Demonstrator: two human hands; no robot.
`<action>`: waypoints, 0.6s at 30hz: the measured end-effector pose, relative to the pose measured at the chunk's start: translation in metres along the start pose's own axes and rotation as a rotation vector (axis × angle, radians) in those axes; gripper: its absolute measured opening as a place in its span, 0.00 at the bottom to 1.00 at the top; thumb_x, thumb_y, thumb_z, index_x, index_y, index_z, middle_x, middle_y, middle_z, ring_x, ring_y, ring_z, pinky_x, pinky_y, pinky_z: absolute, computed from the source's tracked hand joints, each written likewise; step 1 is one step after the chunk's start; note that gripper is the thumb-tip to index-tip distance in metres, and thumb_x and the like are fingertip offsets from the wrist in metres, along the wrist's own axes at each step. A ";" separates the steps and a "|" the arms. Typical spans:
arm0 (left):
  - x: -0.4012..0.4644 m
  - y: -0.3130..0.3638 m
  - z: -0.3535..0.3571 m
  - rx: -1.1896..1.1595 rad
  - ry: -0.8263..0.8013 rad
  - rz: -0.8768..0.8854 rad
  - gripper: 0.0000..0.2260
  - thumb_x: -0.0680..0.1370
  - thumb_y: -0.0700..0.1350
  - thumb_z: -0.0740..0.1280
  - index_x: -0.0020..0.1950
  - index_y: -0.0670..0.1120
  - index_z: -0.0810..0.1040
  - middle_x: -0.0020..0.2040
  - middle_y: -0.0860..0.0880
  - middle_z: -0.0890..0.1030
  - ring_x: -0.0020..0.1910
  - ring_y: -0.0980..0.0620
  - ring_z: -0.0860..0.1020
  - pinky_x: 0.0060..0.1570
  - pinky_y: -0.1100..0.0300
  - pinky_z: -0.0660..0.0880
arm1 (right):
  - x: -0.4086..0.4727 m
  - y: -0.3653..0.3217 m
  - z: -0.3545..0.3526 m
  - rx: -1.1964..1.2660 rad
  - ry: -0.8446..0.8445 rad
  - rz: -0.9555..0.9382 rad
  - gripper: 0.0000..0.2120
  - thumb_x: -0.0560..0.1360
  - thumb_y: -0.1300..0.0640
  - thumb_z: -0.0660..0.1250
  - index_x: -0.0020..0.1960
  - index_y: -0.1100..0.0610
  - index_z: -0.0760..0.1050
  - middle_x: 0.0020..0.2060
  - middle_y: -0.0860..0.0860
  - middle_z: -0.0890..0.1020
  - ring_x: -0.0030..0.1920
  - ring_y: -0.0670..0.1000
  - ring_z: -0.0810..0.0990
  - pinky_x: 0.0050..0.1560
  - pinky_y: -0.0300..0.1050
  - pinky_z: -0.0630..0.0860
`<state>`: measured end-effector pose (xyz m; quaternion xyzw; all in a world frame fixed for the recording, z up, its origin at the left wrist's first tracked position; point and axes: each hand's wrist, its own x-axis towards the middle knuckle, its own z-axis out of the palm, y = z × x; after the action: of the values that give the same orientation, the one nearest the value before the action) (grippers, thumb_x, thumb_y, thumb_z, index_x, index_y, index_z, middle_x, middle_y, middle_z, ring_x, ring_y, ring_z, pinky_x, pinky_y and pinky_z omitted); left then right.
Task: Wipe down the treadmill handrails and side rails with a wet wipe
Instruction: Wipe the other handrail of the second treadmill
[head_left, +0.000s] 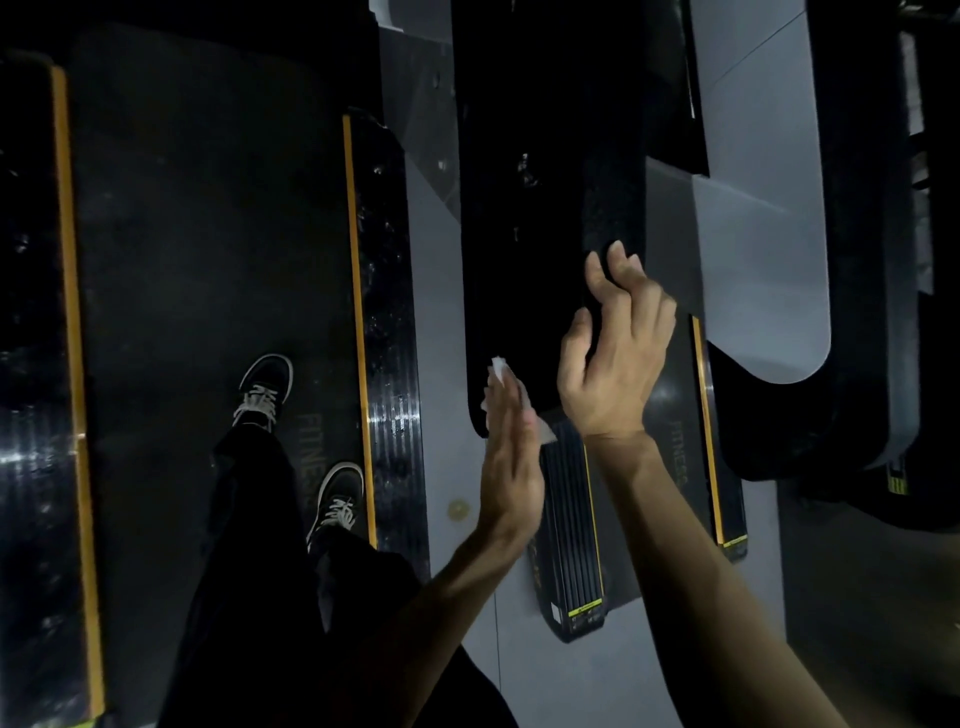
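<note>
Looking straight down here: the black handrail (524, 270) runs near to far, its long axis pointing away up the frame, its rounded end nearest at the bottom, just beside the left hand (506, 462). That left hand stands edge-on with straight fingers, flat against the handrail's near end, and the white wet wipe (506, 376) is pressed between palm and rail. Only 2 small corners of the wipe peek out, at the fingertips and on the hand's right side; the rest is hidden behind the hand.

The right hand (613, 353) is just to the right, fingers loosely curled over the handrail's right edge, resting there and holding nothing.

Down on the left, 2 dark sneakers (265, 387) with pale laces stand on the treadmill belt (208, 260), which also runs near to far, with an orange-striped side rail (387, 312) along its right edge. A second treadmill's side rail (571, 525) shows beneath the wrists, partly covered by them. The far top of the handrail is lost in shadow, and the lighting is dim throughout, so surface detail is hard to read.
</note>
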<state>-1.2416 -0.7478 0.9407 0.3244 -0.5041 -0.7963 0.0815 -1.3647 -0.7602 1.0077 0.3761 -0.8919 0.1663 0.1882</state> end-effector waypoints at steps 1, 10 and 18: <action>0.002 0.001 0.001 0.026 0.001 0.025 0.24 0.85 0.60 0.45 0.81 0.59 0.45 0.83 0.60 0.44 0.81 0.64 0.42 0.79 0.65 0.48 | -0.001 -0.003 0.000 -0.001 0.001 0.020 0.19 0.79 0.58 0.58 0.66 0.62 0.77 0.65 0.58 0.79 0.64 0.60 0.76 0.63 0.53 0.71; 0.048 -0.014 -0.015 -0.044 0.070 -0.137 0.38 0.75 0.79 0.45 0.81 0.64 0.43 0.82 0.65 0.43 0.82 0.61 0.44 0.81 0.44 0.51 | -0.003 -0.014 0.004 0.004 0.048 0.095 0.19 0.79 0.61 0.58 0.66 0.63 0.79 0.66 0.58 0.79 0.61 0.60 0.78 0.60 0.56 0.73; 0.008 -0.017 -0.004 -0.121 0.026 -0.163 0.37 0.79 0.72 0.48 0.83 0.58 0.43 0.83 0.63 0.43 0.81 0.63 0.43 0.82 0.46 0.47 | -0.004 -0.014 0.005 0.033 0.070 0.086 0.19 0.79 0.60 0.59 0.66 0.63 0.78 0.66 0.59 0.79 0.61 0.59 0.78 0.59 0.58 0.74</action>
<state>-1.2423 -0.7463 0.9209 0.3691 -0.4261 -0.8248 0.0426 -1.3532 -0.7690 1.0031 0.3347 -0.8972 0.2020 0.2055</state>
